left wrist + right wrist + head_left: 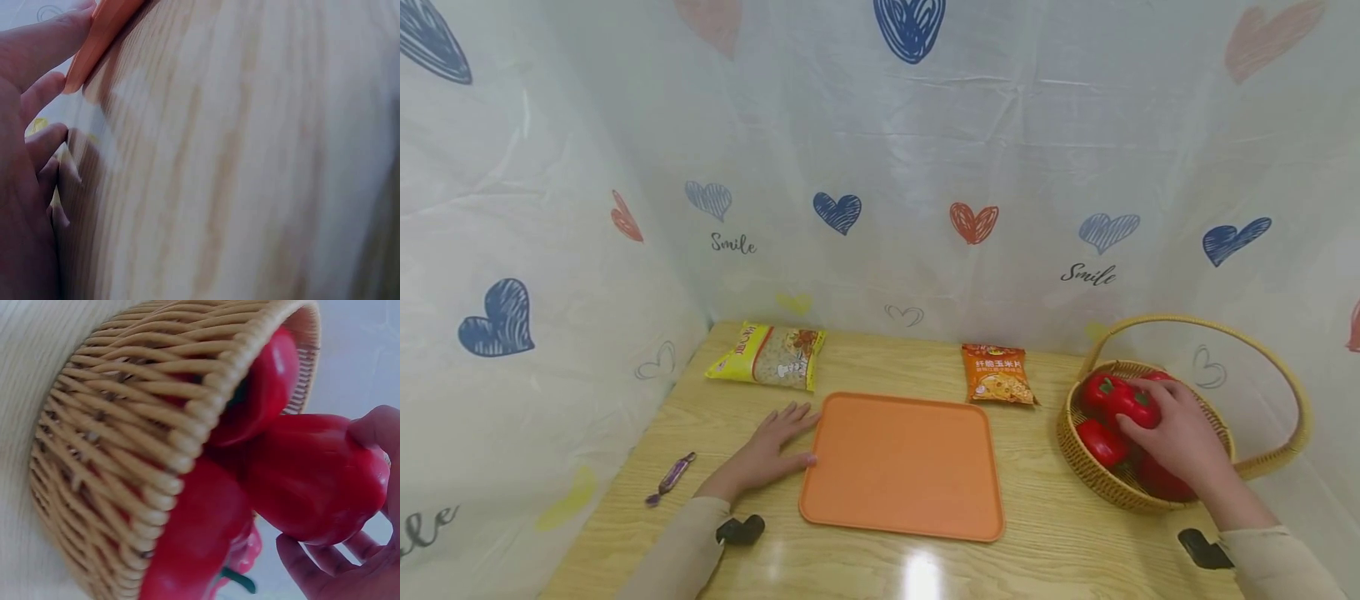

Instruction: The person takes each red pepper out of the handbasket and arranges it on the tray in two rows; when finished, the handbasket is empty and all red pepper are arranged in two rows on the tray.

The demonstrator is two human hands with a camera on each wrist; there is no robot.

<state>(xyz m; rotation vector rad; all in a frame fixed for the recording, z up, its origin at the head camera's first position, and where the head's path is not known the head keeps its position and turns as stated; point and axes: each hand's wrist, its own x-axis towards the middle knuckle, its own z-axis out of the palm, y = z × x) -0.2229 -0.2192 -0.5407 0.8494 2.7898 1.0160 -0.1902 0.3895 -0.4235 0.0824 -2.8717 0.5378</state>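
Observation:
My right hand (1183,437) grips a red bell pepper (312,478), thumb on one side and fingers on the other, at the top of the wicker basket (134,412). More red bell peppers (1102,443) lie in the basket around it, one with a green stem showing in the right wrist view. On the other side, my left hand (767,450) lies palm down with fingers spread. Its thumb and fingertips are right at the left edge of an orange tray (902,467), which bears nothing.
Behind the tray lie a yellow snack bag (767,357) at left and an orange snack packet (997,374) at right. A purple wrapped candy (672,478) is near the table's left edge. The basket's tall handle (1296,392) arches up at right. A heart-print curtain (910,167) encloses the back.

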